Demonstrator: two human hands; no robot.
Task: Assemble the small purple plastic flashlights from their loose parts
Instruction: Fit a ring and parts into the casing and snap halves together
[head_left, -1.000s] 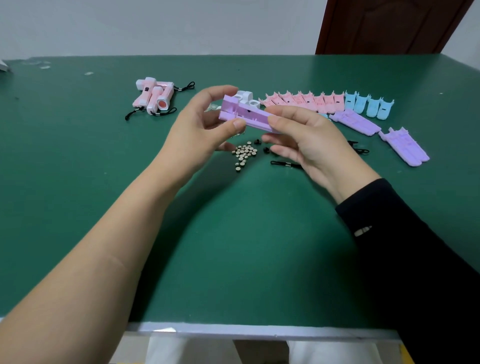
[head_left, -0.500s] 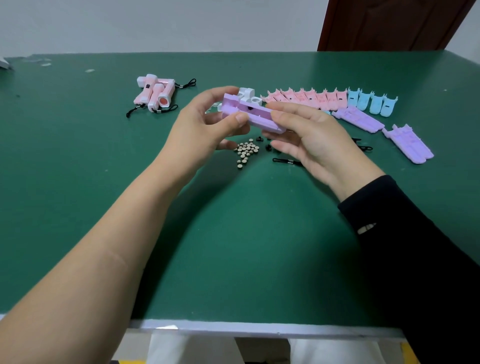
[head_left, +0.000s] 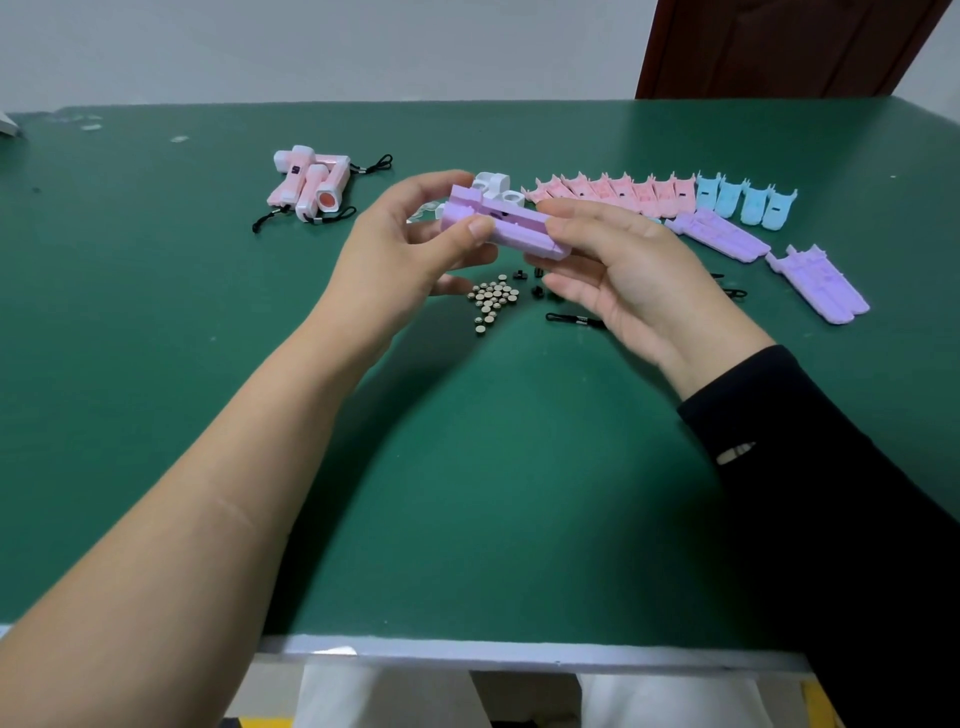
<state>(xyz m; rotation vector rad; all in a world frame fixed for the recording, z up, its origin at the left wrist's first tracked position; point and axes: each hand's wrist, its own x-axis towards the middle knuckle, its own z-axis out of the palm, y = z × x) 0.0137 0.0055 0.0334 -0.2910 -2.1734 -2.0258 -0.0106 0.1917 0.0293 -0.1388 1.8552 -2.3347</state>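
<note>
Over the green worktop (head_left: 467, 467) we held one purple flashlight body (head_left: 511, 228) between both hands. Our left hand (head_left: 410, 249) pinched one end with thumb and fingers, and our right hand (head_left: 623, 265) gripped the other. We judged two half shells were being pressed shut, an early step, since spare purple shells (head_left: 821, 286) lay beyond our right hand. Next would call for an even squeeze along the seam, then a white cap (head_left: 493, 184) from behind our hands. Button batteries (head_left: 491, 301) sat just beneath them.
</note>
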